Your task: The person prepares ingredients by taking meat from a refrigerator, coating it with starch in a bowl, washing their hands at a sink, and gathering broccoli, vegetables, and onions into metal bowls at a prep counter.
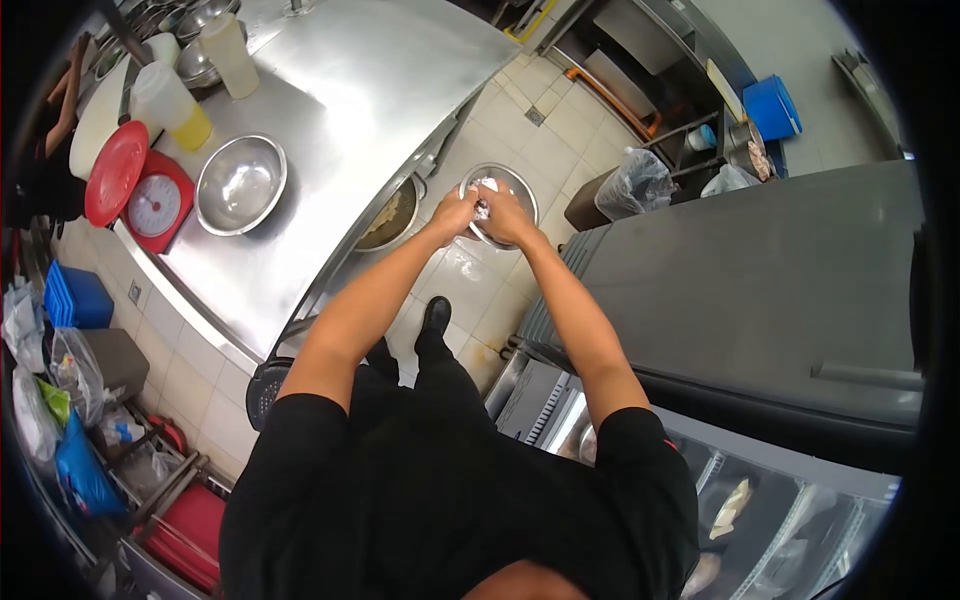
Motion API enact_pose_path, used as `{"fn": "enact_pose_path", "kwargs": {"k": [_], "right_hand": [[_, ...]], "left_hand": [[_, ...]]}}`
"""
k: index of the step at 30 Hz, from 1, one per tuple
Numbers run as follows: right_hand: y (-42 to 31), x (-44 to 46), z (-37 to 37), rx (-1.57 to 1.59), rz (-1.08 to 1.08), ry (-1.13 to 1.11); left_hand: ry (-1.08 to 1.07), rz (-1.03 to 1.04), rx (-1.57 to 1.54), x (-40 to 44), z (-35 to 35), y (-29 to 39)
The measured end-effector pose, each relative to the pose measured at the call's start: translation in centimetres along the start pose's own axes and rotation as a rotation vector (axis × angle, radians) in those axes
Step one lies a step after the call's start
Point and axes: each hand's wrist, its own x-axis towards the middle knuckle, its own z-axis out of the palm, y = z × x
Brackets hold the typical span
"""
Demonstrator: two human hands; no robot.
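Note:
My left hand [455,214] and my right hand [507,214] are close together in front of me, arms stretched out. Both look closed, with the fingers curled inward. Between them shows a small whitish, shiny thing [483,208], too small to name. Right behind and below the hands is a round metal bowl [525,188]; I cannot tell whether either hand touches it. A pale curved band [484,236] runs past the fingers, partly hidden by them. To the left, under the table edge, a metal pot [408,222] holds something yellowish.
A steel table [330,130] on the left carries an empty metal bowl [241,186], a red scale [160,205] and squeeze bottles [172,108]. A grey refrigerator [750,290] stands close on the right. Beyond the hands is a bin with a clear bag [640,182].

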Motion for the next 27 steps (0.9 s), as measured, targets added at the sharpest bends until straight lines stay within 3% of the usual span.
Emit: {"fn": "enact_pose_path", "kwargs": {"k": [1,5,8,9,13,17,20,21,24,27], "right_hand": [[2.2,1.3,2.4,0.072,-0.082,0.100],[2.2,3.0,2.7,0.164,0.072,0.077],[1.1,2.4,1.5,0.132,0.042,0.104],[2.1,3.1,1.8,0.198,-0.046,0.047],[3.5,3.4,-0.3,0.394,-0.040,-0.116],[-0.6,2.3,-2.1,0.497,0.298,-0.050],[-1.4,1.3,-0.7,0.469,0.076,0.055],[-0.9,1.3,-0.6,0.465,0.024,-0.022],[-0.8,1.1,-0.9,0.515,0.010,0.131],[-0.6,3.0,1.6,0.236,-0.116,0.143]], "left_hand": [[0.023,-0.011,0.010,-0.2,-0.1,-0.2],[0.106,-0.064,0.005,0.3,-1.6,-1.9],[0.114,0.003,0.150,-0.4,-2.9,-0.8],[0.064,0.063,0.077,0.6,-3.6,-1.9],[0.059,0.076,0.041,-0.1,-4.4,-1.2],[0.063,0.111,0.017,-0.5,-4.0,-0.6],[0.110,0.112,0.056,-1.5,-3.4,0.6],[0.146,0.085,0.095,-2.4,-3.4,1.3],[0.176,0.161,0.180,-1.8,-3.3,0.7],[0.132,0.111,0.215,-2.2,-2.2,2.5]]}}
